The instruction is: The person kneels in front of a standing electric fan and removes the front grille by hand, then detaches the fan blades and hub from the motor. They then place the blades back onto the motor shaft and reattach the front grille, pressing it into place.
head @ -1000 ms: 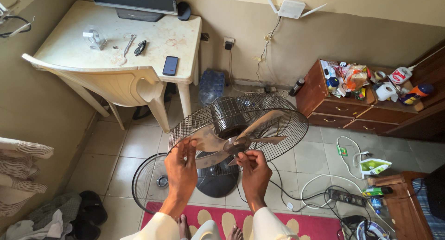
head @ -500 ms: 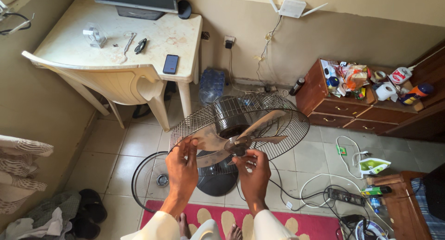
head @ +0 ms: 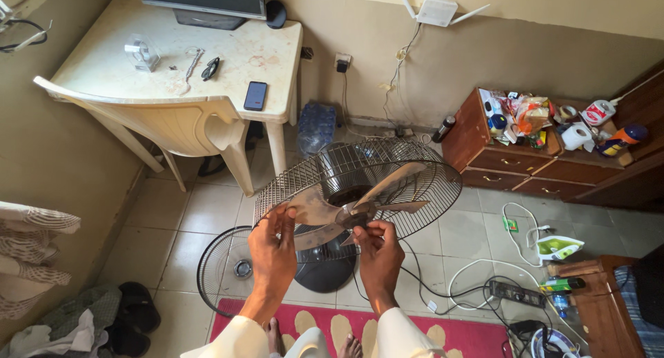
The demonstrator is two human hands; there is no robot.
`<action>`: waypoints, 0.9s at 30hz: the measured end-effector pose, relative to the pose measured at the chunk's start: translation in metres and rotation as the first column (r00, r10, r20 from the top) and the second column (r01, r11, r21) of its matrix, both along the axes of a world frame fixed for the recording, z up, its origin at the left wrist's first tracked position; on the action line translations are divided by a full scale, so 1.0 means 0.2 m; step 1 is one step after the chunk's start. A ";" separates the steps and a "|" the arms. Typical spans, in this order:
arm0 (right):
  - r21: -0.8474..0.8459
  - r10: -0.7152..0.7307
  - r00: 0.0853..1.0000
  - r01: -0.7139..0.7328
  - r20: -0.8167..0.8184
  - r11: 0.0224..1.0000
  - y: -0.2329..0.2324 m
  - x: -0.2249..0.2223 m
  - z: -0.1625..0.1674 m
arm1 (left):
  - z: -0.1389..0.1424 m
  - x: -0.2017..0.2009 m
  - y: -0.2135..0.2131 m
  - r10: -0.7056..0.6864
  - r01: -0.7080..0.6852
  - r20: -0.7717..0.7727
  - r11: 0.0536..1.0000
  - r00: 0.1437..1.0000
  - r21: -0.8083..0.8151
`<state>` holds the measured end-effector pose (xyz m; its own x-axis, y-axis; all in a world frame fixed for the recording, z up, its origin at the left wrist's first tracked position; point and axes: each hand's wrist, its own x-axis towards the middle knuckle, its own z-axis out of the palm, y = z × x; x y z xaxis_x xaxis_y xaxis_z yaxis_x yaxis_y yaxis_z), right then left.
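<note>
Two hands at work: both reach into a standing fan whose front guard is off, seen from above.
Far left: a heap of clothes (head: 66, 327) and dark sandals (head: 135, 316) lie on the floor by the wall.
Upper left: a pale plastic table (head: 277, 81) carries a dark phone (head: 255, 95), a small clear object, and the foot of a monitor (head: 207, 2); a pale plastic chair (head: 173, 123) is pushed against it.
Floor, left of centre: the detached front grille (head: 214, 275) lies flat on the tiles, partly under the fan.
Left hand (head: 273, 251): fingers curled, thumb and fingertips gripping the near rim of the rear wire guard (head: 422, 192) beside a blade.
Fan blades (head: 373, 199): translucent greyish, seated on the hub inside the guard, which is tilted so it faces upward.
Right hand (head: 377, 254): fingertips drawn together, pinching the small hub cap at the centre of the blades.
Fan base (head: 325, 271): dark and round, on the tiles below the hands, at the edge of a red rug (head: 477, 337).
Right: a white cable and a power strip (head: 515, 294) lie on the floor.
Far right: a wooden drawer unit (head: 512, 168) is crowded with bottles, packets and a roll of tissue.
</note>
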<state>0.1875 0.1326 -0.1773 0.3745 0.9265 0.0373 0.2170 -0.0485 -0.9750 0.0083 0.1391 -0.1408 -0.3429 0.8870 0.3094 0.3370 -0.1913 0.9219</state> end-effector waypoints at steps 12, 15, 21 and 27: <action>0.036 0.004 1.000 -0.003 -0.021 0.999 -0.03 0.02 -0.02 | -0.01 0.00 0.01 0.011 -0.010 -0.026 1.000 1.000 0.021; 0.221 -0.036 0.987 0.000 0.157 0.975 -0.05 0.02 -0.01 | -0.01 0.00 0.01 0.018 -0.017 -0.033 1.000 0.999 0.011; 0.281 -0.041 0.976 -0.022 0.216 0.959 -0.02 0.01 -0.01 | -0.01 0.00 0.00 0.000 0.001 -0.016 0.999 1.000 0.048; 0.105 -0.019 0.996 0.011 0.081 0.994 -0.01 0.01 0.00 | -0.03 -0.01 0.01 0.011 -0.011 -0.008 0.999 1.000 0.042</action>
